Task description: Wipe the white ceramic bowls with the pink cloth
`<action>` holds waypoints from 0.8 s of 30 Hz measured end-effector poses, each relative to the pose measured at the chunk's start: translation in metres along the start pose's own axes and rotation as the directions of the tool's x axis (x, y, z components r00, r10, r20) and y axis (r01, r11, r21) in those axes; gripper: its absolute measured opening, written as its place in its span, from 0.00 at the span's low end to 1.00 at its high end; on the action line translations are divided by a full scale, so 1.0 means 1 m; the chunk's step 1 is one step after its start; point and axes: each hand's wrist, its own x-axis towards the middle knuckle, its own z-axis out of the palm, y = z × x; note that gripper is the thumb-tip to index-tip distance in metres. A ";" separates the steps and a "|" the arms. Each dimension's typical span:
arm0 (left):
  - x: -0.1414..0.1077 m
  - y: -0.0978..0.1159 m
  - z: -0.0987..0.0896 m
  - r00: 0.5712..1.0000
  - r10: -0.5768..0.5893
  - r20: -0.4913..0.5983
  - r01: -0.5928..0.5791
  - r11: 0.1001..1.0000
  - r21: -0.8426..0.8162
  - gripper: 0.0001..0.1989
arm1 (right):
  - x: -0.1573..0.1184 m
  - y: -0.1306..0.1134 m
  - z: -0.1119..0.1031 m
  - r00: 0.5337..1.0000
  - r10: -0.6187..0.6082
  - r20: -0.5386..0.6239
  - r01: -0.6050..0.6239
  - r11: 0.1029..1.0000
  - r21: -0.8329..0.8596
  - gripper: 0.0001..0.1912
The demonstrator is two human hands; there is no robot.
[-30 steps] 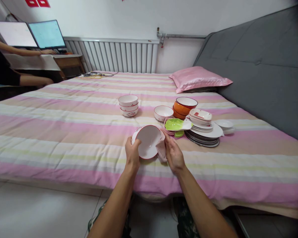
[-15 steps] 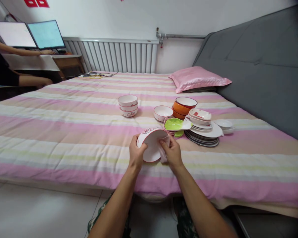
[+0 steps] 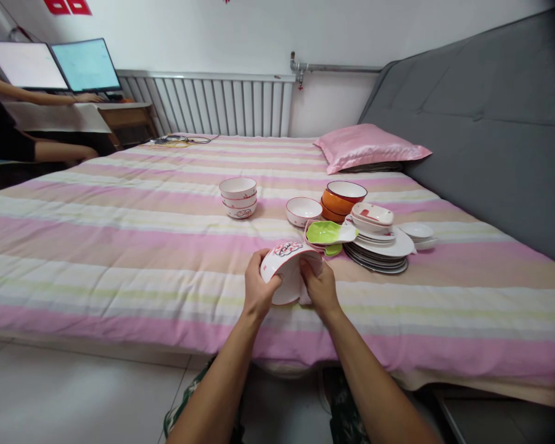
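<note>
A white bowl [image 3: 282,262] with a red rim and a floral print is tilted on its side above the bed's near part. My left hand [image 3: 258,287] grips its left edge, thumb on the rim. On the right side, my right hand [image 3: 320,287] presses a pale cloth [image 3: 305,297] against the bowl, its thumb inside; much of the cloth is hidden. Beyond stand a stack of white bowls [image 3: 239,198], a single white bowl [image 3: 304,211] and stacked orange bowls [image 3: 340,200]. Close to my right hand lies a green leaf-shaped dish [image 3: 326,232].
Stacked plates [image 3: 382,259] carry small dishes [image 3: 372,216], with more white dishes [image 3: 417,233] to their right. A pink pillow [image 3: 370,147] and cables [image 3: 180,140] lie farther back. A person's arm [image 3: 37,95] rests at a desk with two monitors.
The held bowl has tipped further, so more of its printed outside shows and less of its inside. My left hand has shifted slightly right with it.
</note>
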 end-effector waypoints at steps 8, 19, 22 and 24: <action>-0.002 -0.003 0.002 0.999 0.022 -0.023 -0.023 0.998 -0.060 0.23 | -0.003 0.001 0.004 0.995 0.091 -0.035 -0.090 0.995 0.031 0.19; -0.003 -0.005 0.004 0.983 -0.064 -0.174 0.046 0.993 -0.107 0.22 | -0.013 -0.005 0.013 0.993 0.088 -0.083 -0.099 0.986 -0.131 0.17; -0.002 -0.003 0.004 0.982 -0.091 -0.164 0.074 0.991 -0.109 0.22 | -0.014 -0.007 0.013 0.994 0.083 -0.072 -0.092 0.987 -0.131 0.18; -0.001 -0.001 0.004 0.981 -0.104 -0.165 0.088 0.991 -0.103 0.22 | -0.015 -0.007 0.013 0.996 0.060 -0.064 -0.068 0.990 -0.125 0.18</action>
